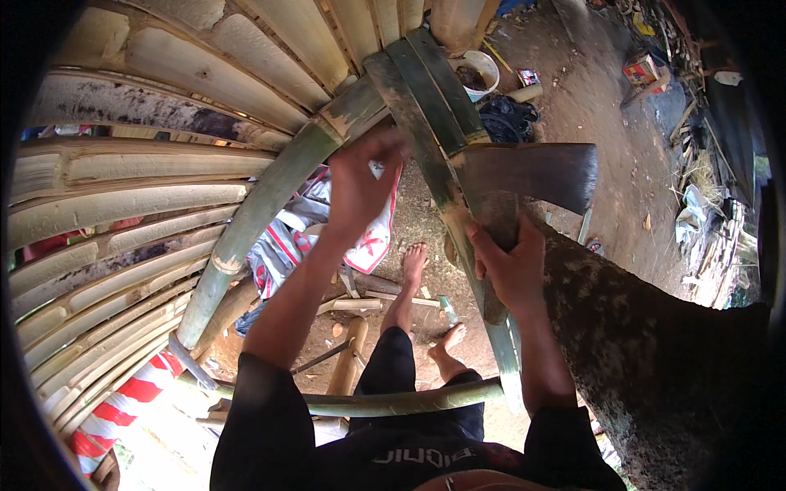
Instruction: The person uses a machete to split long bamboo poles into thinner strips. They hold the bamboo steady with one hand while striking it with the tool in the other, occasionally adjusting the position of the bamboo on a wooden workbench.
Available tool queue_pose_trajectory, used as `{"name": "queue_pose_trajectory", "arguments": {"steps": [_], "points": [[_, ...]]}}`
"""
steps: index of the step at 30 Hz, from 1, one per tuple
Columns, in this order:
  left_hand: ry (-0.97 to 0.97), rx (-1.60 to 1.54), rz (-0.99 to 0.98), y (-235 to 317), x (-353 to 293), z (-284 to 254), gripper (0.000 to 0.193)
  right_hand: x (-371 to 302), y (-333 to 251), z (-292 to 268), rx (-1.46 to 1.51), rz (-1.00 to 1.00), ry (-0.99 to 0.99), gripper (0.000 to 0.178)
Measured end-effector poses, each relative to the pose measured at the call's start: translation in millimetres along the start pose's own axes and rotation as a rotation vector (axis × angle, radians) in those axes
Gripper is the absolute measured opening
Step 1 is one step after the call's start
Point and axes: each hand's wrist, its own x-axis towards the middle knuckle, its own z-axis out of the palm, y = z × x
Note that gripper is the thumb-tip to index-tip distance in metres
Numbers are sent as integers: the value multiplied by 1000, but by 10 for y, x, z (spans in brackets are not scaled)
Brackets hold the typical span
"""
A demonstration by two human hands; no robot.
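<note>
My right hand [517, 266] is closed round the short handle of a hatchet [548, 170], just below its head. The dark, broad blade points right, and its back end lies over the green bamboo strips [430, 155]. My left hand [368, 168] is raised near those strips, beside the joint with a thick green bamboo pole [274, 196]. Motion smears its fingers, so I cannot tell whether they grip anything.
Split bamboo slats [147, 172] fan out on the left. A bamboo crossbar [401, 403] runs before my legs. A large rough trunk [630, 303] slants across the right. Beyond stand a white bucket [491, 72] and a black plastic bag [508, 117]; a printed cloth [282, 245] lies below.
</note>
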Motion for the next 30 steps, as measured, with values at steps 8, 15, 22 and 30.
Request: {"name": "queue_pose_trajectory", "arguments": {"steps": [8, 15, 22, 30], "points": [[435, -19, 134, -604, 1064, 171, 12, 100, 56, -5, 18, 22, 13, 15], [463, 138, 184, -657, 1131, 243, 15, 182, 150, 13, -2, -12, -4, 16], [515, 158, 200, -723, 1167, 259, 15, 326, 152, 40, -166, -131, 7, 22], [544, 269, 273, -648, 1123, 271, 14, 895, -441, 203, -575, -533, 128, 43]]}}
